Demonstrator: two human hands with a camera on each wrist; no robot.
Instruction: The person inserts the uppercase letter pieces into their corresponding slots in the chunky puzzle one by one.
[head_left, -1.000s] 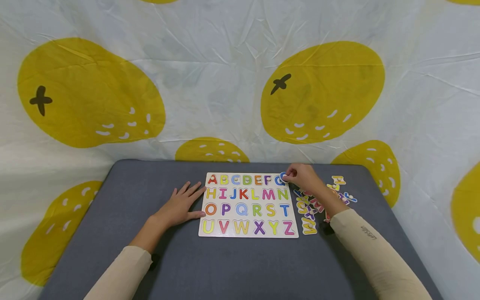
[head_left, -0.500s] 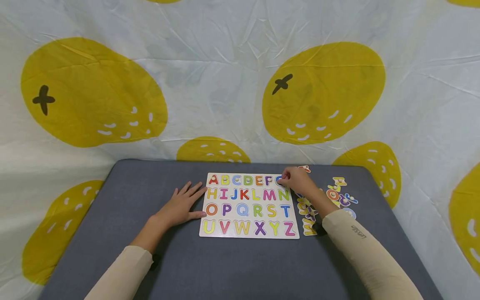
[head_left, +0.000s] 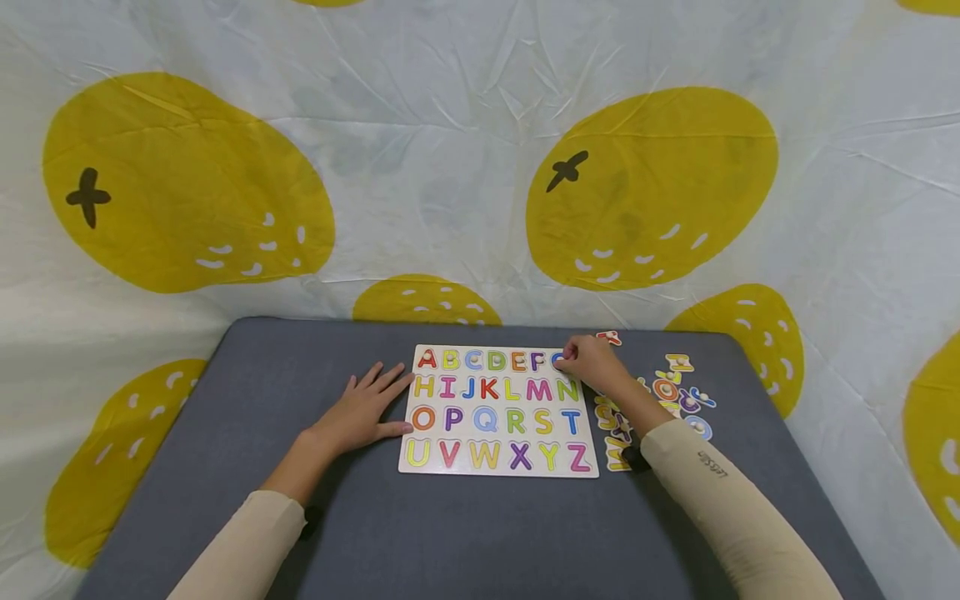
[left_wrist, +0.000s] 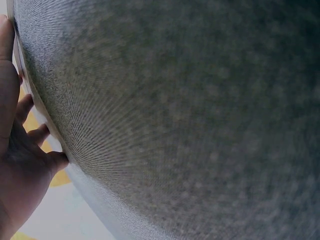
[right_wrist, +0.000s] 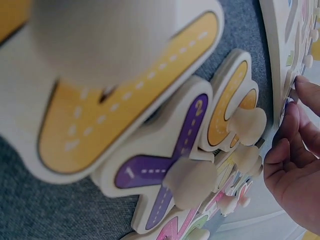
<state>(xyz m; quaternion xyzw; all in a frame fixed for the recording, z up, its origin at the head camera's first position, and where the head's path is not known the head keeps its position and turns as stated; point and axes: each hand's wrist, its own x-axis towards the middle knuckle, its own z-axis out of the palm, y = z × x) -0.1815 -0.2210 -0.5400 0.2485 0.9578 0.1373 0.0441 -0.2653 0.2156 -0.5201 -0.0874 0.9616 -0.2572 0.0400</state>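
Note:
A white alphabet puzzle board (head_left: 403, 450) lies on the grey table. My left hand (head_left: 354, 419) rests beside its left edge, fingers spread, with fingertips and thumb touching the edge. At the board's top right corner, my right hand (head_left: 595, 364) pinches a blue letter G piece (head_left: 557, 360), which is partly hidden by the fingertips. Knobbed pieces A (head_left: 426, 359) to F fill the rest of the top row. The lower rows show printed letters without knobs. In the right wrist view, the fingertips meet at the board's edge (right_wrist: 272, 55).
Loose knobbed letter pieces lie right of the board, including an orange O (head_left: 665, 389), a light blue piece (head_left: 698, 427) and a purple X (right_wrist: 145, 170). A red piece (head_left: 609, 337) lies near the table's back edge. Behind hangs a white lemon-print cloth (head_left: 435, 167).
My right hand has moved slightly left and down with the blue G, lowering it onto the board's top right corner. A red piece behind the hand has come into view. My left hand stays still.

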